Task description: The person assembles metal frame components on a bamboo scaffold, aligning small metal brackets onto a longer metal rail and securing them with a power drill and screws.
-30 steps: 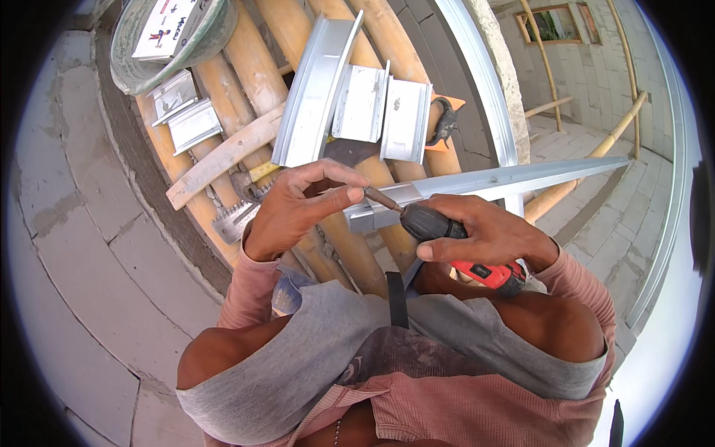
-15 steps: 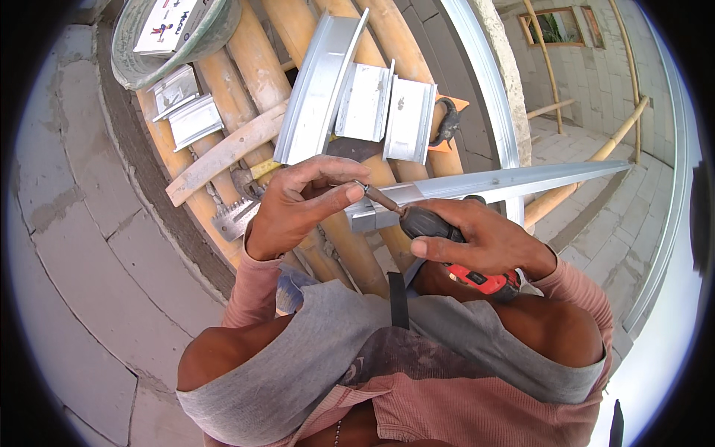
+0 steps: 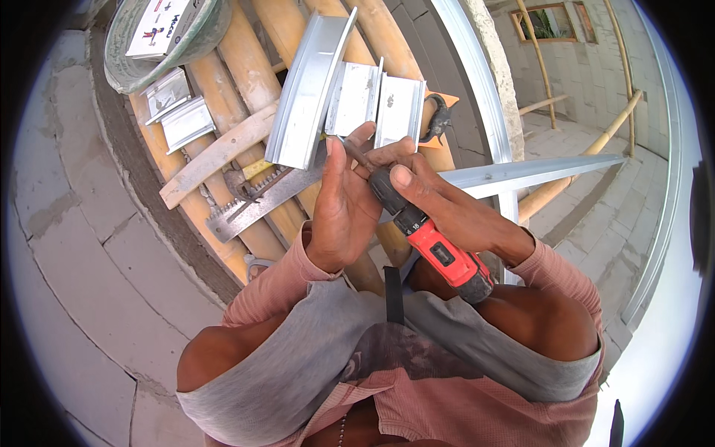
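A red and black cordless drill (image 3: 445,257) is gripped in my right hand (image 3: 465,216), its chuck pointing up and left. My left hand (image 3: 346,208) is turned palm up beside the chuck, thumb raised and fingers stretched out behind the drill bit (image 3: 357,154). Whether a small screw sits at the bit's tip is hard to make out. Just beyond my hands lie a long metal channel piece (image 3: 311,89) and two short channel pieces (image 3: 354,99), (image 3: 400,112).
Bamboo poles (image 3: 242,67) form the platform. On it are a bucket (image 3: 212,33) holding a white box, a wooden strip (image 3: 216,156), a hammer (image 3: 238,182), a toothed metal blade (image 3: 261,208) and an orange float (image 3: 447,100). A long metal stud (image 3: 536,173) extends right.
My left hand has gone from pinching at the bit's tip to spreading its fingers palm up. The drill has swung to point more upward, showing more of its red body.
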